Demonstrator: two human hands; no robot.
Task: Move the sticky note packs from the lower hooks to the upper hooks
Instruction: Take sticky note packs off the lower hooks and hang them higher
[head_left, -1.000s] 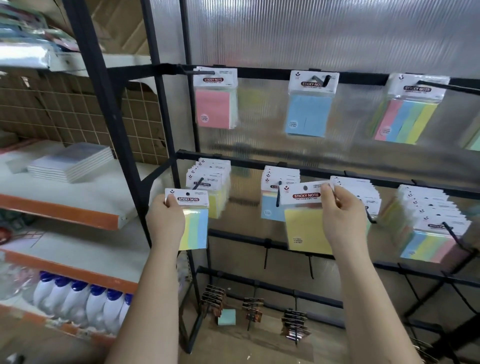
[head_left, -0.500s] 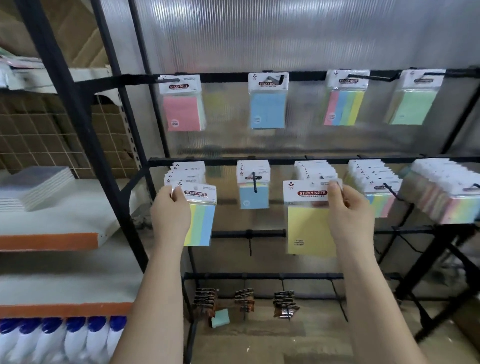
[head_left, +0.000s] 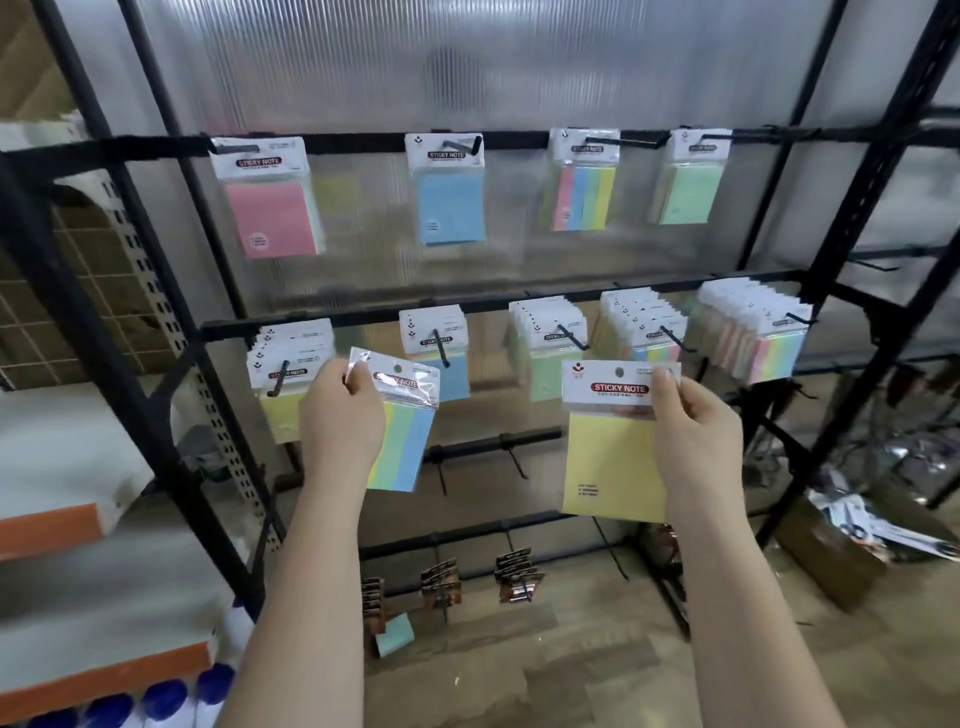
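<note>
Left hand (head_left: 340, 415) pinches the header card of a striped pack (head_left: 402, 431), tilted, just right of the leftmost lower stack (head_left: 291, 364). Right hand (head_left: 696, 431) pinches the top right corner of a yellow pack (head_left: 613, 457) — hanging upright, off any hook, below the lower rail (head_left: 488, 306). Upper rail (head_left: 363, 143) carries single packs: pink (head_left: 272, 218), blue (head_left: 451, 208), striped, green. Open gaps on the rail between them — widest between pink and blue.
</note>
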